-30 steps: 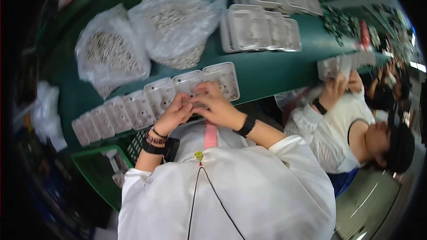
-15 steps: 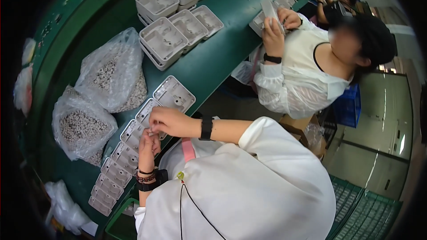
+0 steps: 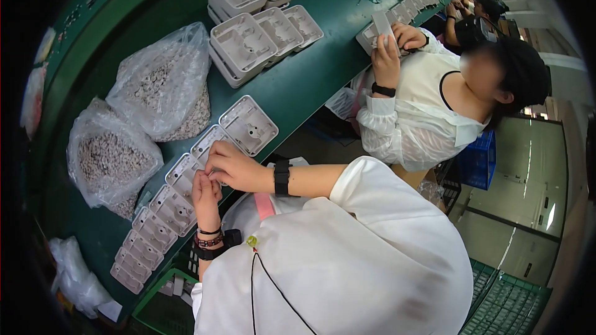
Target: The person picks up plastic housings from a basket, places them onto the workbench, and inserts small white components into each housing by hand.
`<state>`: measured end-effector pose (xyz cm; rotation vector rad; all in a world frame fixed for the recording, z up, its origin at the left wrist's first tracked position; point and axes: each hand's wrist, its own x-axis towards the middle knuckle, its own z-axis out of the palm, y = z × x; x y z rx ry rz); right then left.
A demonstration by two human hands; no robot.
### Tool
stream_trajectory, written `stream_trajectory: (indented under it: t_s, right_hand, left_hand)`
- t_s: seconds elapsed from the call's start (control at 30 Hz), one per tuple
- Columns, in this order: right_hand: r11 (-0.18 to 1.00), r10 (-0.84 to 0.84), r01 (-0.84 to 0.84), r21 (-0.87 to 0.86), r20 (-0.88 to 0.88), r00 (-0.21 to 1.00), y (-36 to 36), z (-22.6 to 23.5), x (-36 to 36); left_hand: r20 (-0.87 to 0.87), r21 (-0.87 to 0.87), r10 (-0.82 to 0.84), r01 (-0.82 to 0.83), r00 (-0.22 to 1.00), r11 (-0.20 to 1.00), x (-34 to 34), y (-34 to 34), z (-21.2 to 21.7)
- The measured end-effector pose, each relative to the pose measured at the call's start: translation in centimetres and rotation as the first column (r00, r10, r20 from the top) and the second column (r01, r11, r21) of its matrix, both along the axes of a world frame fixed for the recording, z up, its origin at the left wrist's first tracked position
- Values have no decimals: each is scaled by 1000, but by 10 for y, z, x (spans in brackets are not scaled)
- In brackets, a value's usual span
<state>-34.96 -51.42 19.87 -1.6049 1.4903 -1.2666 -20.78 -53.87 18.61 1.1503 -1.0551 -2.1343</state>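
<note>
My left hand [image 3: 206,196] and my right hand [image 3: 234,169] meet fingertip to fingertip over a row of pale grey plastic housings. Both hands are closed in a pinch; whatever lies between the fingertips is too small or hidden to make out. Under and beside them are open housing shells with moulded posts inside, one housing [image 3: 172,209] just left of my left hand. Past my right hand, at the far end of the row, lies another housing [image 3: 249,125]. Beyond the row stand two clear plastic bags of small whitish parts, a nearer bag [image 3: 112,160] and a farther bag [image 3: 164,84].
Stacked grey housings [image 3: 243,42] stand farther along the green bench [image 3: 298,96]. A co-worker [image 3: 428,87] at the right holds a pale flat piece over another row. A green basket [image 3: 162,310] sits below the bench edge, and a crumpled plastic bag [image 3: 79,276] lies at the left.
The whole view has shifted slightly. My hands stay pinched together above the row, with the fingers a little changed in position. The co-worker's hands are still on the pale piece.
</note>
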Motion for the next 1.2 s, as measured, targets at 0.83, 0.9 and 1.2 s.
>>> stream_trajectory:
  t_s: [0.83, 0.9, 1.2]
  right_hand:
    - [473, 589, -875, 99, -775, 230, -127, -68, -24]
    - [478, 588, -875, 79, -768, 252, -123, -65, -26]
    - [812, 580, -556, 178, -346, 737, -70, -25, -16]
  left_hand:
    - [870, -446, 279, 403, 407, 799, 9, 1, -46]
    - [859, -462, 294, 383, 420, 800, 9, 1, -46]
    - [531, -264, 206, -70, 822, 962, 30, -4, -28]
